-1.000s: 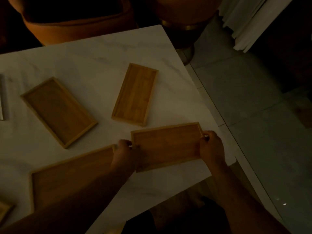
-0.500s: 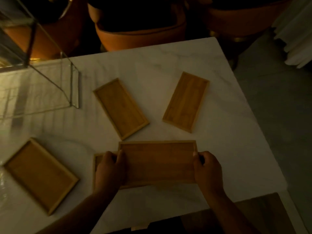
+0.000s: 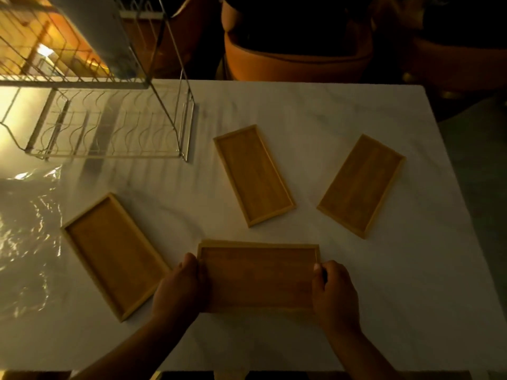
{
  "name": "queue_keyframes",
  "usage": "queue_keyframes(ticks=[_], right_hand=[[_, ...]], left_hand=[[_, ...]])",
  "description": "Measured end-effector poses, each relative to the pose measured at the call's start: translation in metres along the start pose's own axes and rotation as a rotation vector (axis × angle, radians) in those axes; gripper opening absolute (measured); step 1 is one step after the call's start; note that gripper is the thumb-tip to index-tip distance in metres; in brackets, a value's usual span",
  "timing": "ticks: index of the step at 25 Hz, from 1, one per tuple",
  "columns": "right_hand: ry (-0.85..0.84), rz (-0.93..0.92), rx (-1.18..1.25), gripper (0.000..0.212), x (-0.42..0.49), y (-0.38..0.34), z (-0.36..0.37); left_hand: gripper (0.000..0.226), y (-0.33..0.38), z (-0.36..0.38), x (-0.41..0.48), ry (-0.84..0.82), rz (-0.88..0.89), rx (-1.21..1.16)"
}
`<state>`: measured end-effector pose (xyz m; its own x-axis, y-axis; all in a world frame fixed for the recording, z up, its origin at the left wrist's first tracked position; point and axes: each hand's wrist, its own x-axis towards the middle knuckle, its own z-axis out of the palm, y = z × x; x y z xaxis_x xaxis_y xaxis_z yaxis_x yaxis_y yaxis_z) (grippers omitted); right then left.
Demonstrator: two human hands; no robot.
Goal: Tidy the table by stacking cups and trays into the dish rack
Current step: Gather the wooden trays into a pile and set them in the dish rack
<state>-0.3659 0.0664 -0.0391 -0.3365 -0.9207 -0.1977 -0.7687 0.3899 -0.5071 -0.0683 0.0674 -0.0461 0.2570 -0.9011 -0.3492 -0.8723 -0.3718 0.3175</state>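
A wooden tray (image 3: 259, 275) lies lengthwise near the table's front edge, set on top of another tray whose rim shows just along its far edge. My left hand (image 3: 178, 290) grips its left end and my right hand (image 3: 336, 293) grips its right end. Three more wooden trays lie flat: one at the left (image 3: 112, 253), one in the middle (image 3: 253, 174), one at the right (image 3: 362, 185). The wire dish rack (image 3: 109, 127) stands at the back left with its lower tier bare. No cups are in view.
The white marble table (image 3: 411, 283) ends at the right and front. Orange chairs (image 3: 296, 58) stand behind its far edge. A crinkled clear plastic sheet (image 3: 24, 242) lies at the left. A pale panel (image 3: 96, 34) stands in the rack's upper tier.
Both hands carried the tray leftward and set it squarely over the tray that lay at the front left. The view swung left and brought the dish rack in.
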Motion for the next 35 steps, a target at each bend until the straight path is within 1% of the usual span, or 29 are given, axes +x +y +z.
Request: queue_keyframes(ticks=[4,9,12,16,19,23,26,30,35], right_hand=[[-0.008,0.009,0.003,0.021,-0.003,-0.004,0.01],[0.02,0.034,0.003,0.021,-0.001,-0.004,0.017],[0.006,0.045,-0.074,0.023,0.0,-0.003,0.019],[0.022,0.009,-0.147,0.022,-0.001,-0.002,0.024],[0.007,-0.016,-0.168,0.02,0.0,0.0,0.025],[-0.012,0.015,-0.152,0.027,0.002,-0.006,0.024],[-0.002,0.021,-0.143,0.031,0.018,-0.019,0.025],[-0.067,0.026,-0.159,0.036,0.035,-0.027,0.023],[-0.062,0.012,-0.162,0.036,0.031,-0.024,0.023]], left_hand=[[0.024,-0.002,-0.004,0.013,0.004,-0.011,0.02],[0.023,-0.005,-0.002,0.022,-0.057,0.017,0.044],[0.023,-0.006,0.001,0.026,-0.07,0.023,0.017],[0.021,-0.012,0.006,0.029,-0.098,0.078,0.017],[0.023,-0.012,0.008,0.028,-0.088,0.071,-0.042],[0.026,-0.008,0.006,0.026,-0.073,0.051,-0.054],[0.022,0.0,0.0,0.043,-0.035,0.055,-0.088],[0.013,0.003,-0.002,0.056,-0.013,0.046,-0.124],[0.017,-0.003,0.004,0.051,0.016,0.056,-0.131]])
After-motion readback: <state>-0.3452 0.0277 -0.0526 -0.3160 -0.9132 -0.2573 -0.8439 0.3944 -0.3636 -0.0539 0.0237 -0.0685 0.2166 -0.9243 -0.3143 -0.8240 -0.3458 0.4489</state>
